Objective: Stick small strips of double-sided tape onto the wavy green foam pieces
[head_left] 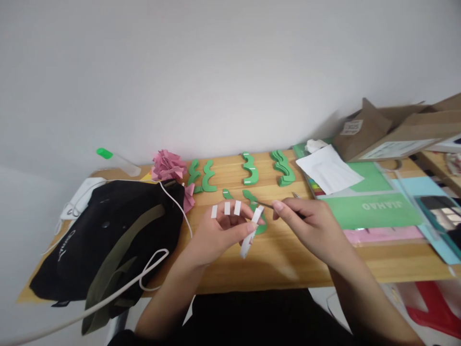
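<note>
Between the thumb and fingers of my left hand (219,235) is a narrow white strip (247,244), tilted, with faint printing low on it. Small white rectangular pieces (227,208) are stuck along the backs of that hand's fingers. My right hand (306,223) is closed around slim dark tweezers (265,205), whose tip reaches the upper end of the strip. Behind the strip lies a wavy green cutout (260,228), partly covered by my left hand. Farther back are a green cutout with white pieces on it (249,168), a stack of green cutouts (283,168) and two more cutouts (208,176).
On the left, a black bag (144,230) lies with a white cable (118,290) across it, near a pink paper flower (167,166) and a green-capped tube (118,161). At right are a green folder (374,209), white paper (329,169) and a cardboard box (399,129).
</note>
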Demonstrator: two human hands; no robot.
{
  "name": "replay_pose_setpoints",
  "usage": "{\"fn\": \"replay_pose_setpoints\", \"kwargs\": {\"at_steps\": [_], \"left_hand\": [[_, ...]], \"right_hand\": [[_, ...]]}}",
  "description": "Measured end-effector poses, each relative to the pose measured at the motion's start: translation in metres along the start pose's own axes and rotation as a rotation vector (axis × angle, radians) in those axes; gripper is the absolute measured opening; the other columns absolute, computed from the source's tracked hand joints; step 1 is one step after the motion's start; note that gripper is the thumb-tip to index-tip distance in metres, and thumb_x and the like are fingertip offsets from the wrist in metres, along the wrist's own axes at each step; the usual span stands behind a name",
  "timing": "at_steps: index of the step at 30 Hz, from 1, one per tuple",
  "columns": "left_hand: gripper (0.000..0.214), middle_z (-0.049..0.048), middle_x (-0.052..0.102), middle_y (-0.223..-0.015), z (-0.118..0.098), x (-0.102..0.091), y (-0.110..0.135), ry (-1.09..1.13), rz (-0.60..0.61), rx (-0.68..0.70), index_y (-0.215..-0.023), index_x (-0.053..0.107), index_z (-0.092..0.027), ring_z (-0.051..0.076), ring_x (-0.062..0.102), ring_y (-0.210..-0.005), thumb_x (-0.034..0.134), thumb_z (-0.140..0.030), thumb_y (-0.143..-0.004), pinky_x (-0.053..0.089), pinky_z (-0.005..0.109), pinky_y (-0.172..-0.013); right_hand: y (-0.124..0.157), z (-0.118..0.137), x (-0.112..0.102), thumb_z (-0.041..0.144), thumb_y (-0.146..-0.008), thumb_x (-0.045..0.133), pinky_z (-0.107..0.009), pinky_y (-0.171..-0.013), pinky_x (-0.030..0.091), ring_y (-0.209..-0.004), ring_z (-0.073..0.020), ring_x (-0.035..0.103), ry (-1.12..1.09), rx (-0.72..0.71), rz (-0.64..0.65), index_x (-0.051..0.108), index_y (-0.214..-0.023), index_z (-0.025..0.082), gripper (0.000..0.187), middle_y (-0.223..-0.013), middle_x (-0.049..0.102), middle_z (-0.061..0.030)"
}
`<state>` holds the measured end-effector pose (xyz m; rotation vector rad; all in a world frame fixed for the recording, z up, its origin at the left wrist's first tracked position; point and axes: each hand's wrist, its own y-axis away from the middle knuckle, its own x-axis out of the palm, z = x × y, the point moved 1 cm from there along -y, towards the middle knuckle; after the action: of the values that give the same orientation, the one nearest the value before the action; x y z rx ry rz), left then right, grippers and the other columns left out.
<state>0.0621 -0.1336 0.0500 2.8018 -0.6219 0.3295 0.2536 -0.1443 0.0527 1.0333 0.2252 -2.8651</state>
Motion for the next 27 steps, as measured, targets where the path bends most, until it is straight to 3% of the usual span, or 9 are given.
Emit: {"fn": "replay_pose_setpoints", "kwargs": {"at_steps": [7, 16, 22, 27], "left_hand": [[0.011, -0.0015, 0.063, -0.065, -0.002, 0.006, 0.0, -0.011, 0.025, -0.029, -0.075, 0.066, -0.016, 0.008, 0.055, -0.056, 0.075, -0.022, -0.073, 0.048, 0.02, -0.054], [0.013, -0.0016, 0.063, -0.066, 0.004, 0.011, -0.004, -0.153, -0.039, -0.034, -0.076, 0.061, -0.018, 0.01, 0.057, -0.054, 0.071, -0.025, -0.072, 0.049, 0.022, -0.052], [0.015, -0.0008, 0.064, -0.072, -0.001, 0.001, -0.012, -0.503, -0.218, 0.142, -0.086, 0.063, -0.018, 0.01, 0.056, -0.058, 0.068, -0.024, -0.072, 0.047, 0.022, -0.055], [0.02, -0.0023, 0.062, -0.068, -0.007, -0.031, -0.057, -0.932, -0.319, 0.346, -0.094, 0.065, -0.017, 0.01, 0.055, -0.056, 0.061, -0.021, -0.075, 0.042, 0.021, -0.054]], "right_hand": [[0.007, -0.009, -0.009, 0.052, -0.093, 0.044, -0.024, -0.049, 0.035, -0.049, -0.0109, 0.046, -0.022, 0.018, -0.068, 0.062, -0.06, 0.018, 0.051, -0.05, 0.05, 0.0019], [0.02, -0.02, -0.016, 0.049, -0.095, 0.042, -0.024, -0.051, 0.042, -0.057, -0.0144, 0.061, -0.027, -0.021, -0.102, 0.067, -0.067, 0.019, 0.049, -0.062, 0.067, -0.0018], [0.024, -0.03, -0.017, 0.046, -0.096, 0.043, -0.024, -0.052, 0.042, -0.057, -0.0142, 0.061, -0.012, -0.037, -0.121, 0.07, -0.075, 0.019, 0.043, -0.063, 0.068, -0.0008], [0.025, -0.034, -0.013, 0.045, -0.096, 0.042, -0.025, -0.054, 0.043, -0.055, -0.0137, 0.06, 0.01, -0.047, -0.131, 0.068, -0.069, 0.019, 0.046, -0.06, 0.066, -0.0001]]}}
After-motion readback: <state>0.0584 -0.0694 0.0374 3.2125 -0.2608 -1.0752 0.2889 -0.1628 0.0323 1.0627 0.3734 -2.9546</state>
